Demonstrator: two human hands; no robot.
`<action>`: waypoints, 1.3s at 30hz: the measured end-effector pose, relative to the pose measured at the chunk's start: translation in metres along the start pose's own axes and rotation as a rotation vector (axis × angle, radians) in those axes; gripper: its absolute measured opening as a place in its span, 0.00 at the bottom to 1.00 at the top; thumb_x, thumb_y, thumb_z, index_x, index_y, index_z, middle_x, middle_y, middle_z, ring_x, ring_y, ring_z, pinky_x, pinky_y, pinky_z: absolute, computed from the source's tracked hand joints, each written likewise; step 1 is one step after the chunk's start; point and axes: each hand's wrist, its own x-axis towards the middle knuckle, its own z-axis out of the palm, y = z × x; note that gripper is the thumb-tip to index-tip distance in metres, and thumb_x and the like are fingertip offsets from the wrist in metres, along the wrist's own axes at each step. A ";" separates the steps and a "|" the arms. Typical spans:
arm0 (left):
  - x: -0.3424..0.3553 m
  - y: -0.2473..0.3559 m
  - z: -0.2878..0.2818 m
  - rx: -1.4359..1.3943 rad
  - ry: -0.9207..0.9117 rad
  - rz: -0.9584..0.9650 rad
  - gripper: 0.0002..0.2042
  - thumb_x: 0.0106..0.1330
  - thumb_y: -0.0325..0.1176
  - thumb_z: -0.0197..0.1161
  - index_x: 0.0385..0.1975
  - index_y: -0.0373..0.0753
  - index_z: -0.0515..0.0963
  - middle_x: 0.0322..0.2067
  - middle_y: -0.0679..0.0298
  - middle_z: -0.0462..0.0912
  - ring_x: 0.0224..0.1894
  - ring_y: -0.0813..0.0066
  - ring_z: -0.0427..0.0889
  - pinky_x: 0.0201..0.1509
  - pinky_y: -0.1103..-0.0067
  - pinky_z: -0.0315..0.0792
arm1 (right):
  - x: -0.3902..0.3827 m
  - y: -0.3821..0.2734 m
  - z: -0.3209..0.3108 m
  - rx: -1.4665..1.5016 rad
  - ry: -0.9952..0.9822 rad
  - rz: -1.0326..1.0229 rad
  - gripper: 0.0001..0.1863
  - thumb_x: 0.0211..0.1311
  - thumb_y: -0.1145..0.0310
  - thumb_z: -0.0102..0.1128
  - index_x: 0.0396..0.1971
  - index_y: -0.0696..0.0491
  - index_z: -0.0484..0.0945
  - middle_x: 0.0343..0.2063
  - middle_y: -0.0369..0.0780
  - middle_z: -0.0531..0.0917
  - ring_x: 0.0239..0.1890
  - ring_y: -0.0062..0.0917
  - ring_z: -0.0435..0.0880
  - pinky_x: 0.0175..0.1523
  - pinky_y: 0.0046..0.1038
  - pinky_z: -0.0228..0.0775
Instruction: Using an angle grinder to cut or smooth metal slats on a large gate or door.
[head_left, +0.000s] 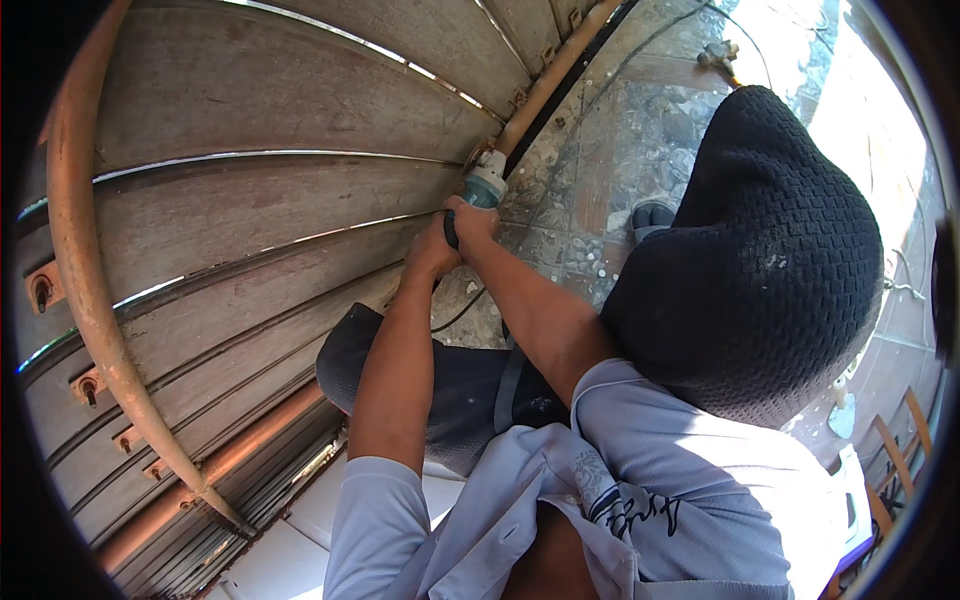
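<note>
Both my hands grip a teal angle grinder (487,180) at the centre top of the view. My right hand (473,218) wraps the body just behind the head. My left hand (432,250) holds the dark rear end of the tool, right beneath the right hand. The grinder's head rests against a rusty metal pipe (545,85) at the edge of a wooden slatted panel (250,215). Its black cable (458,312) hangs down between my forearms.
A curved rusty pipe (85,290) frames the panel on the left, with brackets along it. Stone paving (610,150) lies right of the panel, with my shoe (652,214) and a small tool (720,54) on it. Black knit fabric (760,250) fills the right side.
</note>
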 end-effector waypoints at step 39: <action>0.006 0.003 0.001 -0.045 0.004 0.006 0.43 0.46 0.44 0.76 0.66 0.46 0.63 0.53 0.45 0.81 0.58 0.42 0.78 0.59 0.58 0.72 | 0.000 -0.013 -0.005 0.001 -0.060 0.025 0.41 0.41 0.59 0.77 0.53 0.69 0.73 0.51 0.55 0.80 0.52 0.43 0.82 0.58 0.38 0.71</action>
